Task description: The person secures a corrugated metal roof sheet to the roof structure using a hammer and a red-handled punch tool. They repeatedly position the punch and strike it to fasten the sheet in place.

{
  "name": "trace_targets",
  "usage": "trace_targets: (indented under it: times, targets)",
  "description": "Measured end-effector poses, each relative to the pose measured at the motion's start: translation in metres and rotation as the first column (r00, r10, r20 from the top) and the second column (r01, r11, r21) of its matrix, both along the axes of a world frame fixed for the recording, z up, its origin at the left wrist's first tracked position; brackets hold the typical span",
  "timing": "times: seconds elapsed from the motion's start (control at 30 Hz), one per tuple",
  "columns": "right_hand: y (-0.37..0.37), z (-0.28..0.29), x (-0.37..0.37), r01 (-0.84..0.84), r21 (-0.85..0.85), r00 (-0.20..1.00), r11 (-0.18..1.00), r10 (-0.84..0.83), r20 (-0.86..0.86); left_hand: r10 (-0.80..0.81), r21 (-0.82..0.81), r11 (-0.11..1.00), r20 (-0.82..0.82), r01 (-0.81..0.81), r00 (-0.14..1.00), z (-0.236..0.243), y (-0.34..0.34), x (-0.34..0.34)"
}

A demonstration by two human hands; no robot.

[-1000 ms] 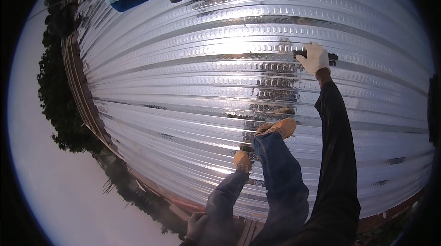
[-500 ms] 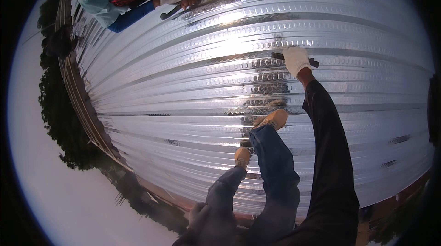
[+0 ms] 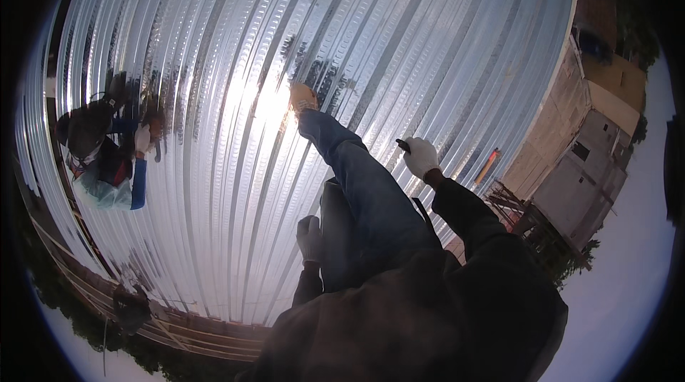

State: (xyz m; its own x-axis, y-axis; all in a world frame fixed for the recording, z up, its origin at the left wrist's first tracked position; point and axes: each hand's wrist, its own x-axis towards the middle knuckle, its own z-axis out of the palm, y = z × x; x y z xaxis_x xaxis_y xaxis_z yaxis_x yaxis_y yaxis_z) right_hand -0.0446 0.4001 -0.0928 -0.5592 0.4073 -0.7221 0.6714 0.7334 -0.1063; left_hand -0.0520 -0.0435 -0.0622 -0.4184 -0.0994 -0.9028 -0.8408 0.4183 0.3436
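Observation:
My right hand [image 3: 421, 158], in a white glove, is closed round a dark bar-like tool [image 3: 403, 146]. Only a short black end of it sticks out past the fingers, above the ribbed shiny metal sheeting [image 3: 399, 89]. My left hand [image 3: 308, 239], gloved and in shadow, is beside my bent leg with its fingers curled in. Whether anything is inside it is hidden. One tan shoe [image 3: 303, 97] of mine stands on the sheeting.
At the left a co-worker [image 3: 107, 153] bends low over the sheeting, a gloved hand near a dark hooked tool. A long orange-and-yellow object [image 3: 487, 166] lies near the right edge. Beyond that edge stand grey buildings [image 3: 581, 168]; a second person [image 3: 132, 307] is at the lower left.
My view has swung round, so the ribs now run steeply and the co-worker appears lower left. My right hand, still gripping the tool, is closer to my body. My left hand shows more fully.

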Motion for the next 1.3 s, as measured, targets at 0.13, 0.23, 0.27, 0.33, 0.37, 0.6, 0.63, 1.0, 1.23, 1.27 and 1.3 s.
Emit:
trace_targets:
  times: [0.13, 0.23, 0.27, 0.33, 0.37, 0.6, 0.63, 1.0, 1.23, 1.27, 1.3]
  targets:
    - [-0.008, 0.121, 0.203, 0.436, 0.128, 0.898, 0.891, -0.421, -0.128, -0.297, 0.106, 0.948, -0.047, 0.301, 0.954, 0.019, 0.013, -0.018]
    - [-0.06, 0.168, 0.326, 0.727, 0.171, 0.683, 0.665, -0.674, -0.283, -0.607, 0.096, 0.785, -0.078, 0.612, 0.791, 0.003, -0.002, -0.015]
    - [-0.083, 0.173, 0.357, 0.804, 0.166, 0.592, 0.571, -0.741, -0.317, -0.722, 0.086, 0.674, -0.131, 0.734, 0.679, -0.002, -0.004, -0.013]
    - [-0.128, 0.179, 0.413, 0.922, 0.133, 0.387, 0.363, -0.855, -0.346, -0.875, 0.094, 0.455, -0.134, 0.885, 0.465, -0.015, 0.001, -0.015]
    - [-0.147, 0.187, 0.43, 0.96, 0.107, 0.28, 0.26, -0.902, -0.329, -0.925, 0.122, 0.361, -0.082, 0.925, 0.372, -0.015, 0.009, -0.019]
    - [-0.2, 0.206, 0.483, 0.997, 0.002, 0.072, 0.082, -0.86, -0.505, -0.78, 0.198, 0.582, -0.137, 0.789, 0.61, -0.015, 0.111, -0.005]
    - [-0.195, 0.207, 0.488, 0.997, -0.027, 0.047, 0.074, -0.829, -0.557, -0.772, 0.207, 0.585, -0.153, 0.784, 0.617, -0.016, 0.137, 0.001]
    - [-0.068, 0.253, 0.577, 0.726, -0.197, 0.164, 0.659, -0.445, -0.88, -0.978, 0.879, 0.018, -0.084, 0.476, 0.192, 0.07, 0.39, 0.36]
    - [-0.029, 0.282, 0.734, 0.723, -0.411, 0.049, 0.556, -0.633, -0.772, -0.855, 0.71, 0.446, 0.157, 0.545, 0.494, 0.127, 0.424, 0.557]
    - [-0.033, 0.269, 0.76, 0.78, -0.46, -0.026, 0.425, -0.712, -0.702, -0.659, 0.626, 0.697, 0.368, 0.349, 0.656, 0.15, 0.441, 0.587]
    - [-0.042, 0.245, 0.787, 0.822, -0.493, -0.105, 0.286, -0.775, -0.624, -0.684, 0.686, 0.658, 0.374, 0.309, 0.627, 0.139, 0.447, 0.599]
